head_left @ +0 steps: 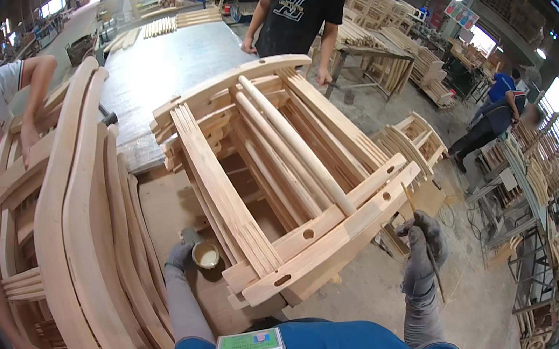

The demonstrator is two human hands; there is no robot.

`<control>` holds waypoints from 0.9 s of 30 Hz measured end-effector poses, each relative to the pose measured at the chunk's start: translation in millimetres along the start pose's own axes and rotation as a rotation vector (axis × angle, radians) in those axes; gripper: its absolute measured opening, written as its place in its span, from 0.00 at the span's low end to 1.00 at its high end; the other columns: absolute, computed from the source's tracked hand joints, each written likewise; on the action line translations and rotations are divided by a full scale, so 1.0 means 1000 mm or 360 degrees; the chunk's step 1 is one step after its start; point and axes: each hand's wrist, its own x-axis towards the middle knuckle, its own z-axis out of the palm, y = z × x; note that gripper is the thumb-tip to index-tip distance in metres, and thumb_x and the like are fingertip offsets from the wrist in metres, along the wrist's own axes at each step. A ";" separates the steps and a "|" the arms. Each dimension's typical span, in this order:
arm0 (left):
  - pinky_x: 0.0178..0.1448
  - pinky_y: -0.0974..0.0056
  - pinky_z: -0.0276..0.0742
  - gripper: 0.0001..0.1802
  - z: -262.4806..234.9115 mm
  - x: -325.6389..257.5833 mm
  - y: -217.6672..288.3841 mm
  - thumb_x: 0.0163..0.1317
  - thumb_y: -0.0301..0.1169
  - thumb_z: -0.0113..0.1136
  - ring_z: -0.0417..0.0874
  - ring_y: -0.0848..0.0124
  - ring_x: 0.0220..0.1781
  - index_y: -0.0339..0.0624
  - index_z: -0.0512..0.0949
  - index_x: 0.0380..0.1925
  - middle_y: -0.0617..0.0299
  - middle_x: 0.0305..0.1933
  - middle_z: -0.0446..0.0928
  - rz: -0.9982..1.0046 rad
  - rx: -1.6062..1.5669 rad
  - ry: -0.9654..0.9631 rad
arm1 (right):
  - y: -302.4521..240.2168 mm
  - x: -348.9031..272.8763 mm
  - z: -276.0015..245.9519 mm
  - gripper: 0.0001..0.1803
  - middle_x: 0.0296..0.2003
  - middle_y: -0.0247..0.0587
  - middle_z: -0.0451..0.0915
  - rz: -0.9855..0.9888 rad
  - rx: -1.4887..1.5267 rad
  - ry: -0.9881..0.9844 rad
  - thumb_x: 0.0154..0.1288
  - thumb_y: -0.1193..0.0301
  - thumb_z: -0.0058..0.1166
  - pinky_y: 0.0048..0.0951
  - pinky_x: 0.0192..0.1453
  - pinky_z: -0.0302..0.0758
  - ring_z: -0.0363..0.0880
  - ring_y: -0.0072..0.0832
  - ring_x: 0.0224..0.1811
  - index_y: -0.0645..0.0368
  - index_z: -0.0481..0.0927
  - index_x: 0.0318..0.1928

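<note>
My left hand (179,254), in a grey glove, is closed at the side of a small round cup (206,255) with cream-coloured liquid in it. Its fingers are partly hidden behind the cup. On the right, my gloved right hand (423,234) is closed round a thin stick (436,268), held nearly upright; whether it ends in a brush is too small to tell. Between my hands lies a stack of light wooden frames (330,237), with slotted holes along the near rails and round rods (297,144) across the middle. Neither hand touches the frames.
Curved wooden frames (81,222) stand stacked at my left, with a person's hands (28,140) on them. Beyond is a metal-topped table (173,61) bearing wooden pieces. A person in a black shirt (297,10) stands at the far side. More frames (416,139) lie to the right.
</note>
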 end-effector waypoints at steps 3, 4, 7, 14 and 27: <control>0.38 0.65 0.78 0.17 -0.018 -0.030 -0.020 0.58 0.34 0.55 0.80 0.69 0.34 0.35 0.76 0.44 0.58 0.38 0.80 -0.0002 -0.0495 0.0177 | 0.000 -0.003 0.000 0.12 0.32 0.44 0.78 0.0071 0.0027 -0.0043 0.61 0.82 0.48 0.28 0.43 0.76 0.78 0.28 0.34 0.70 0.75 0.46; 0.37 0.69 0.78 0.15 -0.020 -0.037 -0.025 0.59 0.33 0.53 0.80 0.69 0.35 0.37 0.76 0.44 0.58 0.39 0.79 0.0067 -0.0523 0.0240 | 0.000 -0.004 -0.001 0.13 0.32 0.44 0.78 0.0124 0.0023 -0.0039 0.61 0.82 0.47 0.28 0.43 0.76 0.78 0.28 0.34 0.70 0.75 0.46; 0.40 0.68 0.79 0.16 -0.004 -0.053 -0.019 0.61 0.32 0.52 0.81 0.69 0.36 0.38 0.74 0.47 0.59 0.41 0.79 0.0309 -0.1002 0.0353 | 0.002 -0.008 -0.008 0.14 0.32 0.44 0.79 0.0181 0.0002 -0.0051 0.61 0.82 0.47 0.28 0.43 0.76 0.78 0.28 0.34 0.70 0.75 0.48; 0.52 0.63 0.74 0.12 0.010 -0.102 0.062 0.61 0.24 0.51 0.79 0.61 0.47 0.36 0.75 0.45 0.51 0.46 0.77 0.1549 0.0780 0.0970 | 0.013 -0.013 -0.021 0.21 0.38 0.48 0.78 0.0214 0.0324 -0.0248 0.67 0.73 0.40 0.31 0.45 0.76 0.78 0.30 0.37 0.69 0.66 0.59; 0.58 0.41 0.70 0.29 0.082 -0.198 0.139 0.66 0.51 0.41 0.71 0.48 0.57 0.43 0.64 0.59 0.47 0.60 0.65 0.0926 -0.1664 -0.0032 | 0.012 0.199 0.073 0.20 0.25 0.35 0.71 0.0117 0.0309 -0.0944 0.69 0.69 0.40 0.18 0.32 0.66 0.68 0.17 0.26 0.66 0.71 0.56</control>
